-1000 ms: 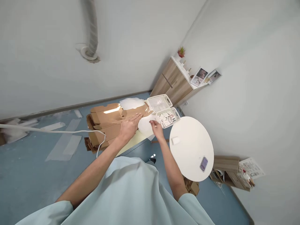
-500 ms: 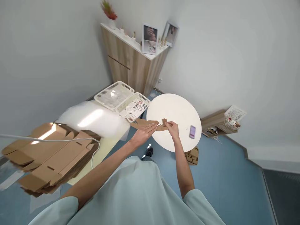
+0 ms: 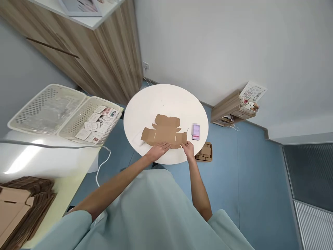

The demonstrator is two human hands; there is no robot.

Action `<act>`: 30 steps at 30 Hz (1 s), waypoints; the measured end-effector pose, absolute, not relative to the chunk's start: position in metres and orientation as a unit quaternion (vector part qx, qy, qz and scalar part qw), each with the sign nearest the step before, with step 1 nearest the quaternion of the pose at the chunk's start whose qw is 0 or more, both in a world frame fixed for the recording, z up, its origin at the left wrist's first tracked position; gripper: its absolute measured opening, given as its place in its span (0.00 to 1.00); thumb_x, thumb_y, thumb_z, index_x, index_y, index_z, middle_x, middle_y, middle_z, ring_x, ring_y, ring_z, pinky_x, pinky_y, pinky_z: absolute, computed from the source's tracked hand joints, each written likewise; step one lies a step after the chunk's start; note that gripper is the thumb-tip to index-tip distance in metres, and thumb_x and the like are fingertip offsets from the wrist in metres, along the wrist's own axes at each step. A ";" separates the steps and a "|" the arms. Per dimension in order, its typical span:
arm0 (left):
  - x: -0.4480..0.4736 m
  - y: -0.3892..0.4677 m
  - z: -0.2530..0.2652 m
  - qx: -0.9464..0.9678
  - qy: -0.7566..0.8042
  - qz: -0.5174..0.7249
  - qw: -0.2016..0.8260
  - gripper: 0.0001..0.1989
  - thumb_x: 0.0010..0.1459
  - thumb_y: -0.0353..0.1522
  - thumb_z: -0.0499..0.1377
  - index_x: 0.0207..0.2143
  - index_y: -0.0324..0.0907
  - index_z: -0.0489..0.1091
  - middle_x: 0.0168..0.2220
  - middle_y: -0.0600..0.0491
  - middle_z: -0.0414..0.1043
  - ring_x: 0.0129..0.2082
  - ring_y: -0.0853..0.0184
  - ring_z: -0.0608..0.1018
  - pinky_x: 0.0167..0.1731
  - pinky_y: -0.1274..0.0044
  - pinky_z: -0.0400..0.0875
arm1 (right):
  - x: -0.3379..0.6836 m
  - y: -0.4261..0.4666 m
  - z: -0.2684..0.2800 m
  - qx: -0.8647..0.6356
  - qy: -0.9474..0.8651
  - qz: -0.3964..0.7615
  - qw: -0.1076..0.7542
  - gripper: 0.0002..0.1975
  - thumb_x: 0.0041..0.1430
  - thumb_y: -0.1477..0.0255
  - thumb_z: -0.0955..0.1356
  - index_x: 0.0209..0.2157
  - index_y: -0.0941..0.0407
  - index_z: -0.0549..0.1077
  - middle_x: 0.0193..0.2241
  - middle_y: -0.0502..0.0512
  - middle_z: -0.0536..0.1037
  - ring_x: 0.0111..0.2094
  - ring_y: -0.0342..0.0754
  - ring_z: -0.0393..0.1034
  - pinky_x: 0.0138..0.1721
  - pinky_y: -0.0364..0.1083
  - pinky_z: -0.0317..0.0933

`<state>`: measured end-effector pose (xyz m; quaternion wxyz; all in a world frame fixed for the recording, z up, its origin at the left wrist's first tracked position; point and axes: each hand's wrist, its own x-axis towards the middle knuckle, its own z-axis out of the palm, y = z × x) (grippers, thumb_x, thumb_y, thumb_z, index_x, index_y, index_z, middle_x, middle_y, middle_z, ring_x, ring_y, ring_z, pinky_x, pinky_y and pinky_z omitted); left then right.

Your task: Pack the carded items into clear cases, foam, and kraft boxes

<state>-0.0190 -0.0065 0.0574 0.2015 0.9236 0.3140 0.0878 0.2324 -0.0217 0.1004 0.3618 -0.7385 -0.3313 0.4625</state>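
Observation:
An unfolded cardboard box blank (image 3: 166,132) lies spread out on the round white table (image 3: 145,104), with its slots and side flaps showing. My left hand (image 3: 159,150) rests on its near edge, fingers stretched out flat across the cardboard. At the blank's near right corner, my right hand (image 3: 188,149) pinches the edge between thumb and fingers. A phone (image 3: 196,132) with a lit screen lies on the table just right of the blank.
Left of me a side table carries a white basket (image 3: 91,119) of printed cards, another basket (image 3: 48,109) of clear plastic, and stacked cardboard blanks (image 3: 26,208). A cable (image 3: 78,147) crosses there. A box of folded cartons (image 3: 205,152) stands on the floor beside the round table.
My view has turned right toward the round table. The box blank, held edge-on and tilted before, now lies flat on the tabletop with both my hands at its near edge.

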 end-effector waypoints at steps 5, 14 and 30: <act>0.001 -0.007 0.026 0.929 0.301 0.023 0.215 0.30 0.68 0.17 0.50 0.67 0.43 0.73 0.66 0.43 0.76 0.69 0.59 0.75 0.66 0.66 0.73 | 0.251 -0.025 0.052 -0.757 -0.302 0.487 0.313 0.14 0.46 0.61 0.72 0.34 0.53 0.73 0.29 0.53 0.82 0.35 0.52 0.77 0.38 0.46 0.68; -0.007 -0.001 0.003 0.884 0.349 -0.040 0.309 0.17 0.64 0.21 0.59 0.50 0.45 0.80 0.64 0.40 0.75 0.66 0.55 0.76 0.66 0.63 0.69 | 0.263 -0.033 0.014 -0.803 -0.283 0.483 0.205 0.14 0.48 0.61 0.73 0.35 0.54 0.76 0.35 0.55 0.86 0.41 0.54 0.80 0.45 0.50 0.73; -0.049 0.014 0.012 0.755 0.495 -0.084 0.421 0.23 0.61 0.24 0.61 0.57 0.46 0.79 0.77 0.45 0.60 0.71 0.50 0.71 0.64 0.63 0.75 | 0.226 0.057 0.032 -0.758 -0.509 0.406 0.028 0.31 0.67 0.70 0.67 0.69 0.58 0.65 0.68 0.69 0.67 0.64 0.62 0.71 0.64 0.56 0.66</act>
